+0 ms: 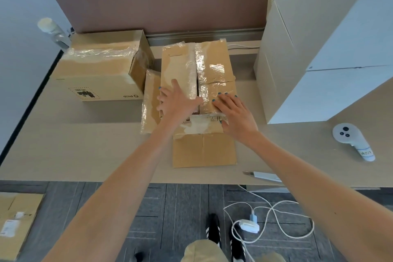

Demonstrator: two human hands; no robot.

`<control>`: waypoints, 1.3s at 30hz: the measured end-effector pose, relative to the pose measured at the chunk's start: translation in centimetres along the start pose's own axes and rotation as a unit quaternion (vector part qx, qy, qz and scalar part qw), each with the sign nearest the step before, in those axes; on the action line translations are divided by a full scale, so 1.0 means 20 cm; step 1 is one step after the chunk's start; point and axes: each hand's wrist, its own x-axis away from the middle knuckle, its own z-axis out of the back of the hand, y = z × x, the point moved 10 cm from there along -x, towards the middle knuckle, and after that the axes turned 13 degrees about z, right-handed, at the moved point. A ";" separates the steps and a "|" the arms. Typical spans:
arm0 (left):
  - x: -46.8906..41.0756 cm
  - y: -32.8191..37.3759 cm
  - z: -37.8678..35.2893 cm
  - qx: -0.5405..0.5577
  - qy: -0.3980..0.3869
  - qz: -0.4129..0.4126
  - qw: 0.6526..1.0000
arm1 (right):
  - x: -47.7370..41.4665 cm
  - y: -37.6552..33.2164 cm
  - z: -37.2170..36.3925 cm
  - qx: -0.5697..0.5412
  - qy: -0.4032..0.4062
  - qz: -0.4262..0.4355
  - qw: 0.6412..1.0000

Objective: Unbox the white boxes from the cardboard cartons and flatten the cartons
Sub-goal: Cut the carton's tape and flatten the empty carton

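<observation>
Progress is midway I'd say: left hand (178, 100) and right hand (236, 112) press spread fingers flat on the opened carton (217, 66), white boxes (361, 34) stacked to its right, taped carton (102, 64) unopened to its left.

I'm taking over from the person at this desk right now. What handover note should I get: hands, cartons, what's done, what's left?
Left hand: open, flat on the left top flap of the middle carton.
Right hand: open, fingers pressing its right flap.
Middle carton: centre of the desk, front and side flaps splayed out; whether it is empty cannot be seen.
PICO carton: left of it, tape across its top.
White boxes: stacked at the desk's right.
Done: one flattened carton lies on the floor.
Left: flatten the middle carton, then open the PICO carton; the utility knife lies at the desk's near edge.
</observation>
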 end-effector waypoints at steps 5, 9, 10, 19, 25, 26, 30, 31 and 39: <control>-0.01 -0.01 0.09 0.055 -0.048 -0.029 0.997 | 0.01 -0.01 0.01 -0.031 0.014 -0.012 0.999; 0.01 -0.01 0.13 0.096 -0.116 -0.057 0.987 | 0.01 -0.01 0.02 -0.053 0.011 -0.032 0.998; 0.02 0.00 0.14 0.102 -0.130 -0.074 0.983 | 0.01 -0.01 0.02 -0.056 0.008 -0.037 0.998; -0.09 -0.31 0.51 0.256 -0.179 -0.096 0.945 | -0.06 0.00 0.08 -0.018 0.043 -0.071 0.996; -0.14 -0.48 0.69 0.176 0.061 -0.070 0.980 | -0.25 0.02 0.11 0.025 -0.044 -0.214 0.976; -0.13 -0.51 0.70 0.138 0.102 -0.056 0.984 | -0.26 0.03 0.08 0.016 -0.067 -0.238 0.969; -0.15 -0.53 0.61 -0.036 0.169 -0.080 0.982 | -0.25 0.04 0.00 -0.053 -0.107 -0.316 0.941; -0.15 -0.51 0.56 -0.069 0.171 -0.105 0.977 | -0.25 0.04 -0.01 -0.060 -0.103 -0.327 0.938; -0.13 -0.40 0.13 -0.090 0.040 -0.114 0.989 | -0.27 0.02 0.02 -0.035 -0.101 -0.324 0.940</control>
